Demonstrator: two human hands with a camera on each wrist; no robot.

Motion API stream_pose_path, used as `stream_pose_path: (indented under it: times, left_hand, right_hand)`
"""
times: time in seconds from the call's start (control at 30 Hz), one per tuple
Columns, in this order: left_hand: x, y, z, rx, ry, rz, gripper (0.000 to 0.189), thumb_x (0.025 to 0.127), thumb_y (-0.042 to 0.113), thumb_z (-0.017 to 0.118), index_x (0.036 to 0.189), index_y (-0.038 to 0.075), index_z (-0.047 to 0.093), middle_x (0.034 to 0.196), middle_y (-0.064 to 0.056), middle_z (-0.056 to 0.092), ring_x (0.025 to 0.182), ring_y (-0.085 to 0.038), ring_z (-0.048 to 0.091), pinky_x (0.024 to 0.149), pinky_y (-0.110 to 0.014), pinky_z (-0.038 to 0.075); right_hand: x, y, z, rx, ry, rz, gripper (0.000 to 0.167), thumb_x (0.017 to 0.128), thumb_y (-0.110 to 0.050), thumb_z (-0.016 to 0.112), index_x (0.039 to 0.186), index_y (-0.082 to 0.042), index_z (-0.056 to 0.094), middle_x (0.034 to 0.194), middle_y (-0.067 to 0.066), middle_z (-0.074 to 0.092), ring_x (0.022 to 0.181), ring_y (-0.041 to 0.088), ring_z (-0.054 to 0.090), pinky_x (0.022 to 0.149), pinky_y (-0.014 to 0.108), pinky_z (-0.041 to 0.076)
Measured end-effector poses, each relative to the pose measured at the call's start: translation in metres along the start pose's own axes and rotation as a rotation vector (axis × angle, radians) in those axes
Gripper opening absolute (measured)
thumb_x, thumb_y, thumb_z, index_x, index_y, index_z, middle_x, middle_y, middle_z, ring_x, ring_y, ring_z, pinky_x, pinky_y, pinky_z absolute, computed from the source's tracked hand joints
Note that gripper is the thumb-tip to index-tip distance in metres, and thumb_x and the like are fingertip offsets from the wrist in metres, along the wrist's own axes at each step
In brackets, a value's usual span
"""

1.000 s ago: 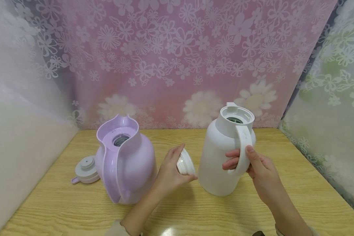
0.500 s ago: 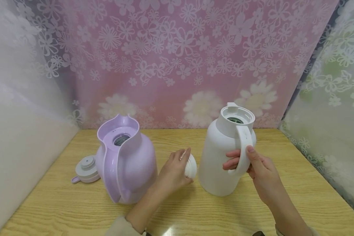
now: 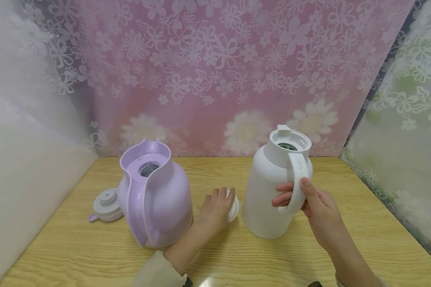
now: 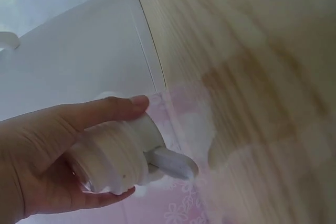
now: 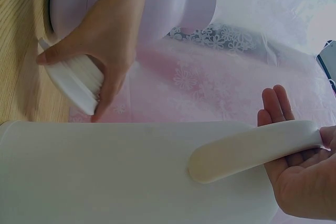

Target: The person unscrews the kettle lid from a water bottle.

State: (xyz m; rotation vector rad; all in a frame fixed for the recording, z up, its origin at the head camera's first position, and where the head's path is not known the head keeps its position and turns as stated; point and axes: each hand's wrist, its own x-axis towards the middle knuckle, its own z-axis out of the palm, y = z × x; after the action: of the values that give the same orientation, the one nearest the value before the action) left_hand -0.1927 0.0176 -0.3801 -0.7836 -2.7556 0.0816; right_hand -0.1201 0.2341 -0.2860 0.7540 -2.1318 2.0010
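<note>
My left hand [image 3: 214,210] grips a white screw-in lid [image 3: 234,210] low over the table between two thermos jugs. In the left wrist view, thumb and fingers span the lid's ribbed round body [image 4: 113,156], and a small lever [image 4: 176,163] sticks out from it. The right wrist view shows the lid tilted, its flat face angled toward the tabletop. My right hand [image 3: 321,215] holds the handle [image 3: 297,181] of the white thermos jug [image 3: 263,195], fingers passing through the loop and thumb against its outer side. That jug stands upright, its mouth uncovered.
Left of my left hand stands a lilac thermos jug [image 3: 172,195], also uncovered, its handle facing me. Beside it a grey-and-lilac lid [image 3: 107,205] lies stopper up on the wooden table [image 3: 57,247]. Flowered sheets [image 3: 222,71] enclose the back and sides.
My left hand has lowered the white lid toward the table and turned it over, so the back of the hand now faces up. The right hand and both jugs have stayed put.
</note>
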Motion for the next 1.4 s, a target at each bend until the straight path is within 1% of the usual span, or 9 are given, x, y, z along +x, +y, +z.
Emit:
stream_pose_path:
  times: [0.23, 0.5, 0.7, 0.8, 0.93, 1.03, 1.2, 1.3, 1.4]
  left_hand:
    - [0.001, 0.005, 0.005, 0.082, -0.081, 0.004, 0.070, 0.062, 0.020, 0.086, 0.122, 0.012, 0.052, 0.106, -0.007, 0.055, 0.096, -0.024, 0.053, 0.070, -0.033, 0.049]
    - [0.004, 0.006, 0.006, 0.122, -0.108, 0.024, 0.061, 0.065, 0.017, 0.083, 0.119, 0.013, 0.055, 0.103, -0.004, 0.057, 0.095, -0.020, 0.054, 0.071, -0.031, 0.048]
    - [0.007, 0.006, 0.006, 0.138, -0.169, 0.025, 0.059, 0.068, 0.018, 0.082, 0.119, 0.016, 0.053, 0.103, -0.003, 0.055, 0.094, -0.020, 0.052, 0.073, -0.031, 0.047]
    - [0.009, 0.005, 0.008, 0.110, -0.199, 0.029, 0.056, 0.068, 0.017, 0.081, 0.115, 0.015, 0.049, 0.102, -0.004, 0.054, 0.094, -0.020, 0.051, 0.074, -0.032, 0.047]
    - [0.010, 0.000, 0.011, 0.021, -0.229, 0.029, 0.059, 0.068, 0.016, 0.081, 0.116, 0.013, 0.045, 0.106, -0.006, 0.051, 0.100, -0.023, 0.050, 0.079, -0.035, 0.046]
    - [0.011, -0.005, 0.015, -0.047, -0.226, 0.031, 0.062, 0.069, 0.017, 0.080, 0.120, 0.012, 0.046, 0.113, -0.009, 0.048, 0.107, -0.025, 0.047, 0.082, -0.038, 0.045]
    - [0.011, -0.007, 0.023, -0.096, -0.195, 0.034, 0.066, 0.069, 0.020, 0.079, 0.125, 0.011, 0.045, 0.126, -0.012, 0.041, 0.116, -0.029, 0.041, 0.087, -0.040, 0.042]
    - [0.010, -0.006, 0.025, -0.120, -0.191, 0.007, 0.073, 0.070, 0.026, 0.077, 0.131, 0.010, 0.041, 0.135, -0.015, 0.035, 0.125, -0.032, 0.033, 0.095, -0.043, 0.036]
    - [0.008, -0.004, 0.025, -0.136, -0.204, -0.024, 0.081, 0.073, 0.039, 0.074, 0.139, 0.009, 0.036, 0.144, -0.017, 0.026, 0.133, -0.034, 0.020, 0.104, -0.046, 0.024]
  right_hand:
    - [0.001, 0.001, 0.000, 0.014, -0.006, -0.001, 0.047, 0.103, -0.019, 0.021, 0.103, 0.011, 0.058, 0.084, 0.010, 0.068, 0.089, 0.020, 0.062, 0.083, 0.024, 0.044]
    - [0.000, 0.000, 0.000, -0.007, 0.003, -0.002, 0.048, 0.103, -0.019, 0.021, 0.102, 0.014, 0.056, 0.083, 0.011, 0.068, 0.089, 0.020, 0.062, 0.084, 0.023, 0.044]
    - [0.001, 0.000, 0.001, 0.020, 0.002, -0.003, 0.047, 0.103, -0.019, 0.021, 0.102, 0.010, 0.059, 0.083, 0.011, 0.068, 0.089, 0.021, 0.062, 0.084, 0.024, 0.043]
    - [0.001, 0.001, 0.001, 0.015, 0.000, 0.000, 0.047, 0.103, -0.019, 0.021, 0.102, 0.010, 0.058, 0.083, 0.010, 0.068, 0.089, 0.020, 0.062, 0.084, 0.024, 0.043]
    - [0.000, 0.002, 0.001, 0.005, 0.005, -0.006, 0.047, 0.103, -0.018, 0.021, 0.102, 0.012, 0.057, 0.083, 0.011, 0.068, 0.089, 0.021, 0.062, 0.084, 0.024, 0.044]
    - [0.000, 0.002, 0.002, 0.004, 0.013, -0.008, 0.047, 0.103, -0.018, 0.021, 0.102, 0.012, 0.058, 0.083, 0.011, 0.068, 0.089, 0.021, 0.062, 0.084, 0.024, 0.043]
    - [0.000, 0.002, 0.002, 0.011, 0.017, -0.020, 0.047, 0.103, -0.017, 0.021, 0.102, 0.012, 0.058, 0.082, 0.012, 0.067, 0.088, 0.022, 0.063, 0.084, 0.024, 0.043]
    - [0.000, 0.001, 0.001, 0.011, 0.003, -0.017, 0.047, 0.103, -0.018, 0.021, 0.102, 0.012, 0.057, 0.082, 0.011, 0.068, 0.088, 0.021, 0.063, 0.084, 0.024, 0.043]
    - [0.000, 0.001, 0.000, 0.009, -0.005, -0.010, 0.047, 0.103, -0.018, 0.020, 0.102, 0.011, 0.056, 0.083, 0.011, 0.068, 0.088, 0.021, 0.063, 0.084, 0.024, 0.043]
